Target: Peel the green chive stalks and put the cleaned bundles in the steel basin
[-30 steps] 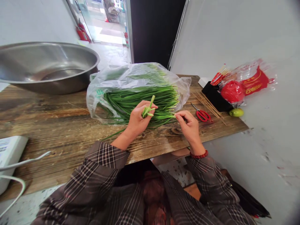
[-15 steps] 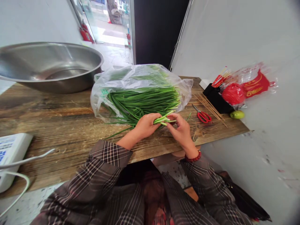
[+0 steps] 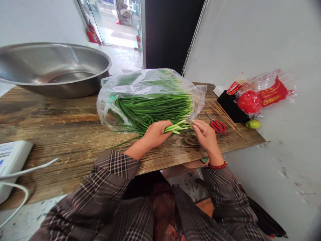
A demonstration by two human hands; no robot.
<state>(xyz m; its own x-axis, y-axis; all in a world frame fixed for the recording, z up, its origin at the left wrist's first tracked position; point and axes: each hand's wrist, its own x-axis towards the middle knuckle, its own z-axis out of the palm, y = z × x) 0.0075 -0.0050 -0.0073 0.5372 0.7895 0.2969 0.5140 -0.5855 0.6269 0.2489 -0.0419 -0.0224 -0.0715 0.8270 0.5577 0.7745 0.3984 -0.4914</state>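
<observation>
My left hand (image 3: 156, 133) is closed around a small bunch of garlic chives (image 3: 179, 127), whose pale cut ends point right. My right hand (image 3: 205, 135) is a short way to the right of those ends, thumb and fingers drawn together. Whatever is between its fingertips, if anything, is too small to make out. Behind both hands, a large pile of garlic chives (image 3: 155, 107) lies in an open clear plastic bag (image 3: 140, 82), with its pale ends toward the right. Loose trimmings (image 3: 190, 138) are on the wooden table (image 3: 75, 140) below my right hand.
A big steel basin (image 3: 75, 85) stands at the back left. On the right are red-handled scissors (image 3: 217, 126), thin wooden skewers (image 3: 224, 115), a black box (image 3: 232, 108) with red packets, and a green fruit (image 3: 253, 124). A white power strip (image 3: 15, 164) with cables sits at the left.
My right hand has let go of the chive ends and moved right, toward the scissors. The left hand keeps its hold on the bunch in about the same place.
</observation>
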